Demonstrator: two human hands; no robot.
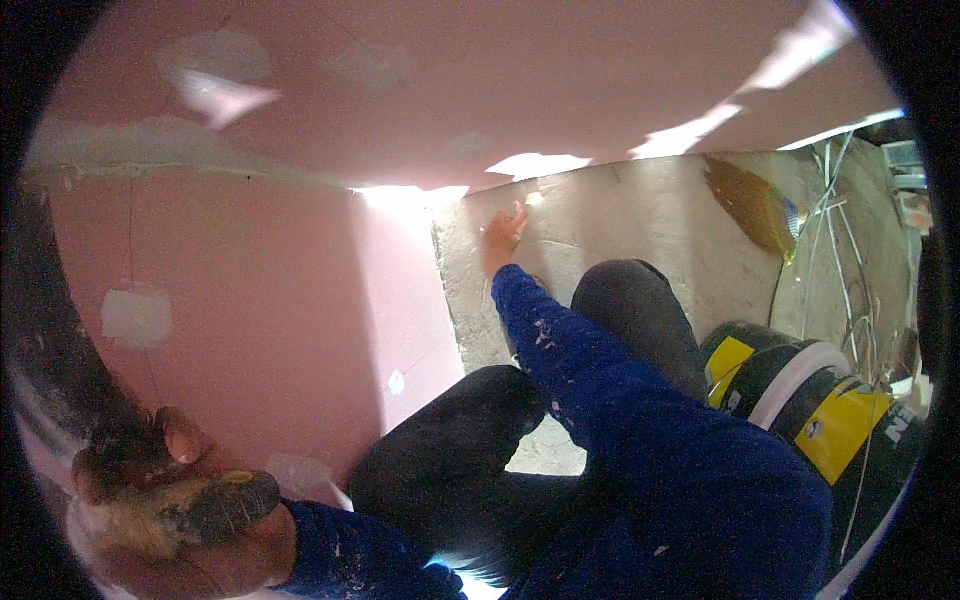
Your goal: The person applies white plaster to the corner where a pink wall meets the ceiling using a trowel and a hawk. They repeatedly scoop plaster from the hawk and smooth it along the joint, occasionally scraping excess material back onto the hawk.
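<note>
My left hand (180,550), close at the lower left, is closed around the rounded dark grip (235,505) of a hand tool. A wide dark blurred part (60,330), apparently of the same tool, rises along the left rim; its kind does not show clearly. My right hand (503,238) is stretched far forward over the pale, rough floor (620,215). Its fingers are bent and apart, with nothing visible between them. Just beyond the fingertips lies a small whitish lump (535,198), near the foot of the pink plasterboard wall (260,290).
My bent knees (640,300) sit below the right arm. At the right stand black buckets (860,430) with yellow labels. Loose cables (840,230) hang or lie behind them. A brown, flat, fan-shaped thing (750,205) is on the floor. Pink board (430,90) also spans the top.
</note>
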